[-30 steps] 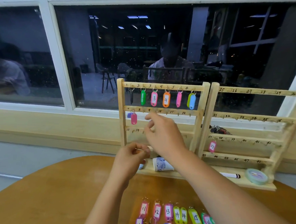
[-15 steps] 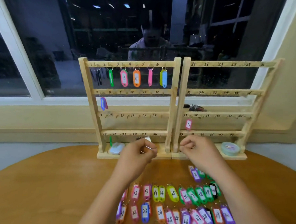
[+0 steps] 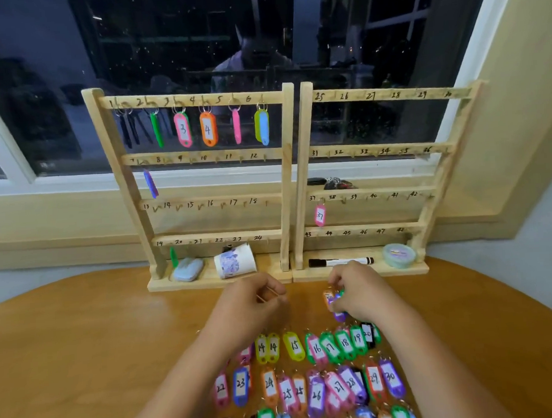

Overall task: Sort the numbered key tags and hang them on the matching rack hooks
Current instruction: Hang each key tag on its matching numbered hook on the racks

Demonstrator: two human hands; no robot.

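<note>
Left rack (image 3: 201, 157): tag 3 (image 3: 182, 129) and tag 4 (image 3: 208, 129) hang on top rail, blue tag (image 3: 151, 184) on hook 7, all as before. Left hand (image 3: 249, 306): I see it lower than half second ago, now short of rack base, fingers curled, pinching pale sliver (image 3: 266, 294) I cannot identify. Tag rows (image 3: 294, 345) lie on table (image 3: 83, 346) by both wrists. Right hand (image 3: 359, 292): fingers now curled round purple tag (image 3: 338, 315), orange tag (image 3: 328, 297) beside it. Right rack (image 3: 380, 151): tag 37 (image 3: 320, 215) hangs on its hook, unchanged.
</note>
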